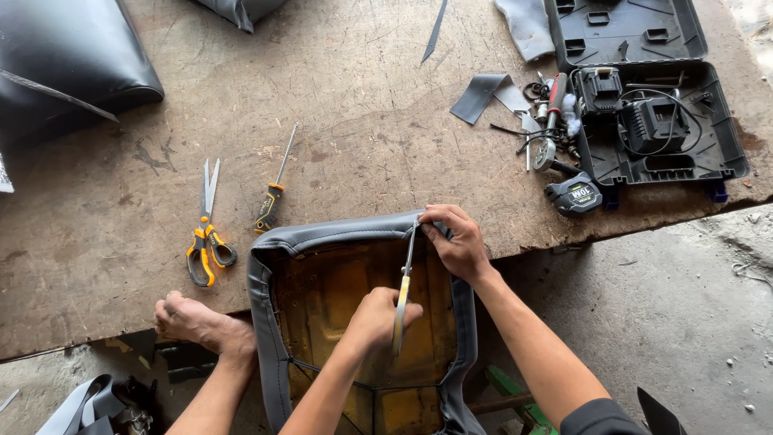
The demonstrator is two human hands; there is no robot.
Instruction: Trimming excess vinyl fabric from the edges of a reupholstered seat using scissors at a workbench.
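— Fingers point(441, 228) of the right hand point(459, 242) pinch the grey seat cover point(338, 235) edge?
— Yes. Just below them, the left hand point(378, 316) is clenched around scissors point(404, 282), blades reaching up to those fingertips.

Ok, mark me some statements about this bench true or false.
1. The scissors lie on the table, left of the seat. True.
2. The tool case is shut. False: it lies open.
3. The right hand pinches the grey cover at the seat's rim. True.
4. The left hand is empty. False: it has a grip on a yellow-handled tool.
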